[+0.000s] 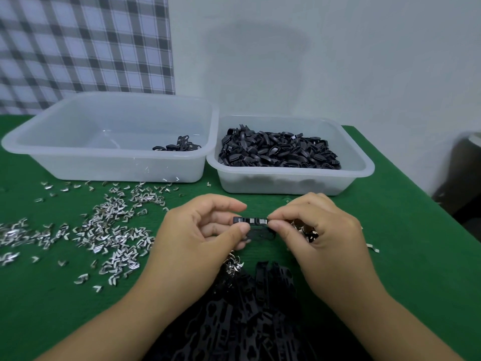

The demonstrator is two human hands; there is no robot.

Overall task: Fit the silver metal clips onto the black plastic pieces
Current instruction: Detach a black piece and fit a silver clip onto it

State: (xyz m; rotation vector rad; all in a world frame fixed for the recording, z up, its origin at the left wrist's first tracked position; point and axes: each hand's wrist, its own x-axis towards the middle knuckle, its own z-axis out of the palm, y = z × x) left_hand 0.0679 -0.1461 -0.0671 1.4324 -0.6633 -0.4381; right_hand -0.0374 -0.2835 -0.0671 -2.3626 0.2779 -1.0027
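Head view: only one camera here, looking down over the green table (406, 256).
Left hand (205, 230): it's pinching the left end of a black plastic piece (256, 229) between thumb and curled fingers, holding it just above the table, mid-scene and near the person.
Right hand (312, 230): thumb and forefinger are pinching the right end of the same piece. The other fingers are curling around what looks like a little stash of spare clips (305, 230) in the palm.
Fitted clips (263, 220): two silver bits are showing along the piece's top edge. Can't tell if the right one is fully seated.
Loose clips (112, 230): they're lying scattered over the left side of the table, well apart from both hands.
Right tub (286, 174): it's sitting at the far right, loaded with black looped parts (278, 152).
Left tub (104, 156): it's sitting far left with only a few dark pieces (177, 146) in one corner, probably the finished ones.
Near pile (255, 308): flat black strips are lying between the forearms.
Step in hand: looks like the person is pressing a clip home on the held piece.
Next move: probably needs a firm squeeze with the left hand bracing the piece so the clip isn't going on crooked. After that, likely a drop into the left tub.
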